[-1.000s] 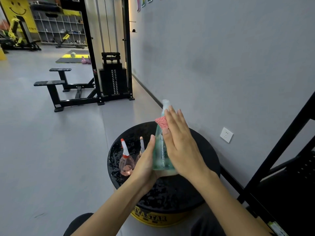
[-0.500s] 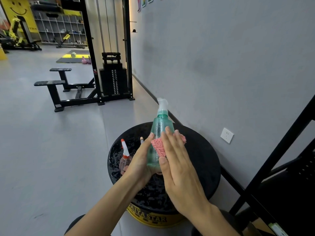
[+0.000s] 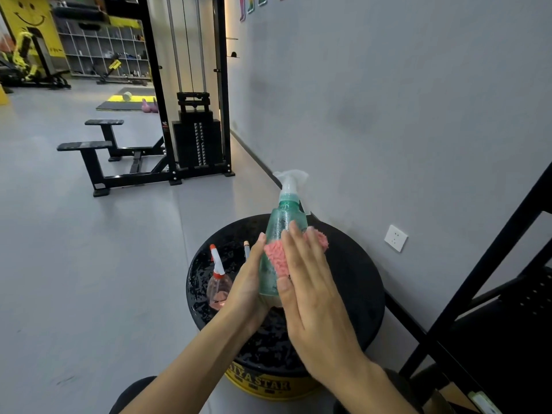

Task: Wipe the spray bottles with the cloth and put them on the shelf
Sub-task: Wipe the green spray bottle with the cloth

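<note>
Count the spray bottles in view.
3: a translucent green plastic bottle gripped by the left hand; a clear pink bottle on the round black stool; a third, mostly hidden behind that hand.

A spray bottle [image 3: 283,228] is upright over the round worktop [image 3: 352,282], with the left hand [image 3: 248,288] on its left side and the right hand [image 3: 310,291] on its right. The cloth [image 3: 276,258] lies between the right hand and the bottle. A second bottle [image 3: 219,286] stands on the worktop left of the left hand. The shelf [image 3: 493,294] stands to the right.
</note>
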